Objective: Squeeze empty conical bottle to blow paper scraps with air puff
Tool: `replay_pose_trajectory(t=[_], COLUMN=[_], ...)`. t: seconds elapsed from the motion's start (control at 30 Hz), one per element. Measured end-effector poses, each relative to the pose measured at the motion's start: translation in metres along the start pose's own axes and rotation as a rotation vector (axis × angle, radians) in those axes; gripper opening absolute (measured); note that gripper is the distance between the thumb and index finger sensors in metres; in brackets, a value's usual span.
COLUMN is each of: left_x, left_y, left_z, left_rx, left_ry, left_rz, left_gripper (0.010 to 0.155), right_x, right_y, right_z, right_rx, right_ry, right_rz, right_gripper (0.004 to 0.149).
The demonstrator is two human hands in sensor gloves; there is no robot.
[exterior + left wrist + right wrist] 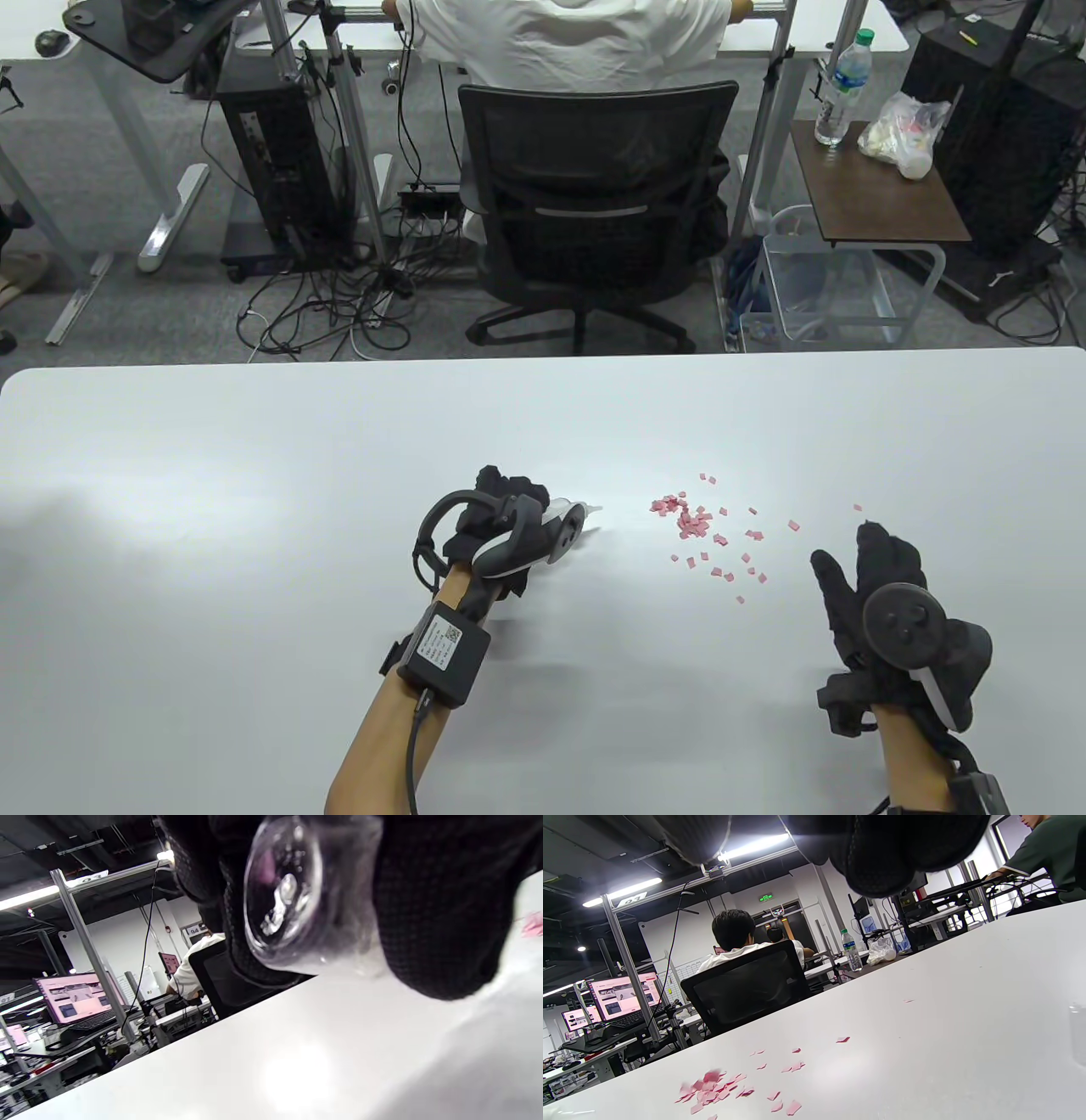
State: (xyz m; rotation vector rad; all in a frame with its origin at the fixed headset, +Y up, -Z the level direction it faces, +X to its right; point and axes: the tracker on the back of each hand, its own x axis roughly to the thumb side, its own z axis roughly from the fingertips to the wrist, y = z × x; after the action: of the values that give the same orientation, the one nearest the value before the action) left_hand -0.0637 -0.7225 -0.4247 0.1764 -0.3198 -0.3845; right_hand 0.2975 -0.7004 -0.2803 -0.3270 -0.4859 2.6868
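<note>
My left hand grips a clear conical bottle low over the white table. The bottle lies sideways, its nozzle tip pointing right toward the scraps. In the left wrist view the bottle's round clear base fills the top, with gloved fingers curled round it. Pink paper scraps lie scattered on the table, a short way right of the nozzle; the right wrist view shows them low at the left. My right hand rests on the table to the right of the scraps, fingers straight, holding nothing.
Beyond the table's far edge a person in a white shirt sits in a black office chair. A small side table at the back right carries a water bottle and a plastic bag. Cables lie on the floor.
</note>
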Motion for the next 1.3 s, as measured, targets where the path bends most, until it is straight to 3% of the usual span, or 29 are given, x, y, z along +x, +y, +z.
replay_pose_trajectory(t=[0.13, 0.27, 0.37, 0.43, 0.53, 0.63, 0.67, 0.73, 0.8, 0.9, 1.07, 1.17, 1.3], left_x=[-0.001, 0.001, -0.001, -0.001, 0.001, 0.004, 0.004, 0.005, 0.008, 0.013, 0.013, 0.016, 0.015], left_y=[0.0, 0.001, -0.004, -0.004, -0.002, -0.007, -0.008, -0.009, -0.007, -0.003, -0.005, -0.001, -0.002], left_z=[0.0, 0.001, -0.003, 0.0, 0.001, -0.001, 0.0, 0.002, 0.002, 0.004, 0.0, 0.002, 0.001], left_rx=[-0.048, 0.051, -0.075, -0.011, 0.037, -0.129, -0.135, -0.056, -0.052, 0.033, -0.106, 0.019, -0.02], left_ry=[-0.018, 0.005, -0.043, -0.008, -0.045, -0.123, -0.104, -0.076, -0.079, -0.103, -0.117, -0.133, -0.105], left_rz=[0.045, -0.011, 0.05, 0.064, -0.004, 0.03, 0.055, 0.08, 0.058, 0.022, 0.123, 0.064, 0.075], left_gripper=[0.073, 0.061, 0.07, 0.072, 0.062, 0.067, 0.072, 0.073, 0.072, 0.061, 0.072, 0.062, 0.069], right_x=[0.0, 0.0, 0.0, -0.001, -0.001, 0.0, 0.0, -0.001, -0.001, -0.001, -0.001, -0.001, -0.001], right_y=[0.0, 0.0, 0.0, 0.0, 0.0, 0.0, 0.0, -0.001, -0.001, 0.0, -0.001, -0.001, -0.001], right_z=[0.0, 0.0, 0.0, 0.0, 0.0, 0.0, 0.0, 0.0, 0.0, 0.0, 0.0, 0.0, 0.0], right_rx=[0.001, 0.001, -0.001, -0.003, -0.003, -0.002, -0.003, -0.003, -0.003, -0.002, -0.005, -0.004, -0.006], right_ry=[0.003, 0.001, 0.002, 0.004, 0.004, 0.003, 0.003, 0.002, 0.002, 0.002, 0.005, 0.004, 0.003], right_rz=[-0.006, -0.001, -0.003, -0.004, -0.005, -0.005, -0.003, -0.005, -0.005, -0.002, -0.009, -0.007, -0.006], right_gripper=[0.073, 0.073, 0.073, 0.073, 0.073, 0.073, 0.073, 0.073, 0.073, 0.073, 0.073, 0.073, 0.073])
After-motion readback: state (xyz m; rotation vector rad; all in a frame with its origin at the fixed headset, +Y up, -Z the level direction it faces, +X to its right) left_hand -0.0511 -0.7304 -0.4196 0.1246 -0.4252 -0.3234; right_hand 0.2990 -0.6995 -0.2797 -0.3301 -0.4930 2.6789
